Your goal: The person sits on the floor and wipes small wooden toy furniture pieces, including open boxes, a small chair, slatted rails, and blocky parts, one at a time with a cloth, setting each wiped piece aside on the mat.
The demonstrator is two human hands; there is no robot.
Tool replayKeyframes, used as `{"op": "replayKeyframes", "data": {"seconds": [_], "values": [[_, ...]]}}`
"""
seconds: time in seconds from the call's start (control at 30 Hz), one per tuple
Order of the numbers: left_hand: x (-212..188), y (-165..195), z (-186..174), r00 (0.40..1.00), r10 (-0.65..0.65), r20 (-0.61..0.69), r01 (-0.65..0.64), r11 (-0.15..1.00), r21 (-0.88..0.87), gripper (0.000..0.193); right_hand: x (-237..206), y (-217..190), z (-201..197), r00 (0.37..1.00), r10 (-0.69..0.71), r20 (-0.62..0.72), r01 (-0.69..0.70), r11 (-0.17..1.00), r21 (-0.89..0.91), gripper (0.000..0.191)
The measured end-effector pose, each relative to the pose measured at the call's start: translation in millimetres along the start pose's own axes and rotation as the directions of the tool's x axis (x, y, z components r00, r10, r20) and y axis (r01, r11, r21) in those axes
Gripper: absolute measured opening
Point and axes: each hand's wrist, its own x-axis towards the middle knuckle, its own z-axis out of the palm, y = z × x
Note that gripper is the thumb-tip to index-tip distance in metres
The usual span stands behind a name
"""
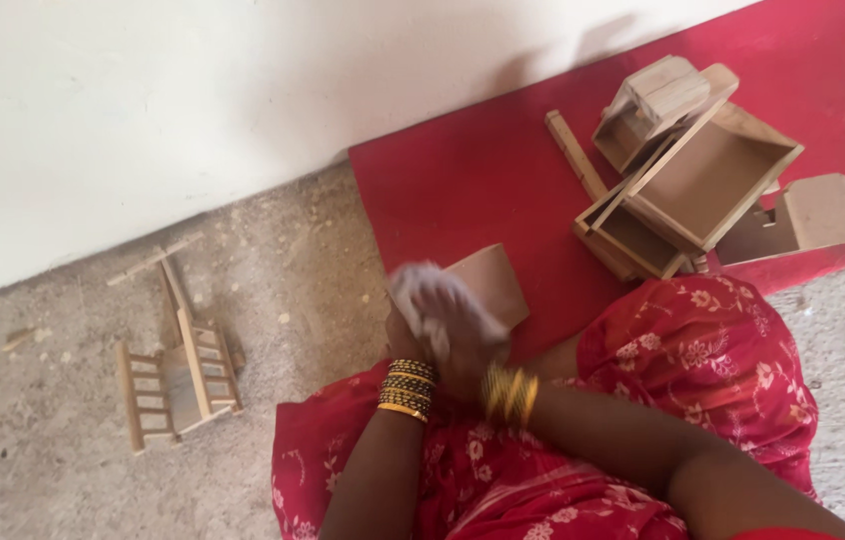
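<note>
Both hands meet low in the middle of the view, over the person's lap. Left hand (pixel 413 335) and right hand (pixel 468 350) are pressed close together around a pale cloth (pixel 438 300) and a small flat wooden piece (pixel 491 283). Motion blur smears the cloth and fingers, so I cannot tell which hand grips which, only that both are closed about the pair. Part of the wooden piece shows above the cloth; its lower half is hidden behind the hands.

By size: a white wall (pixel 193 100) fills the upper left, meeting a rough grey concrete floor (pixel 63 480). One red mat (pixel 473 170) lies along the wall at upper right, its far end cut off by the frame. Red flowered clothing (pixel 703 360) covers the lap and knees, cut off at the bottom edge.

On the mat sits one heap of unfinished wooden box parts (pixel 693 170): at least two open trays overlapping, one blocky piece on top, one shaped piece (pixel 813 215) at the right and one loose strip (pixel 575 152) at the left. How many more lie beneath is hidden.

On the floor at left lies one small slatted wooden assembly (pixel 178 375), well apart from the hands.

Each wrist carries a stack of bangles (pixel 408 388), too blurred to count. No labels or packages show.
</note>
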Motion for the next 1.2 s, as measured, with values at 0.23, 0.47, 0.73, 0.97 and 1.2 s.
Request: {"op": "replayKeyframes", "data": {"seconds": [0.23,0.47,0.73,0.97,1.2], "values": [[-4.5,-7.5,-11.3,0.999,-0.004,-0.043,-0.002,0.99,-0.142,0.057,15.7,75.0,-31.3,0.767,0.64,-0.055,-0.628,0.765,0.146,0.029],[-5.6,4.9,-0.9,0.961,-0.241,0.136,0.274,0.901,-0.336,0.051,-19.5,-4.3,-22.8,0.994,0.112,0.005,-0.112,0.994,-0.019,0.028],[-44.3,3.8,-6.8,0.928,0.205,0.31,-0.196,0.979,-0.06,0.047,59.6,47.2,-50.2,0.63,0.624,0.462,-0.744,0.656,0.129,0.032],[-74.5,42.4,-21.1,0.645,0.456,0.613,-0.674,0.717,0.177,0.055,48.5,139.0,-135.4,0.689,0.303,0.659,-0.317,0.943,-0.102,0.034],[-36.3,56.6,-14.7,0.777,0.584,0.237,-0.63,0.717,0.298,0.026,6.5,139.5,-122.5,0.853,0.495,0.165,-0.504,0.863,0.02,0.043]]}}
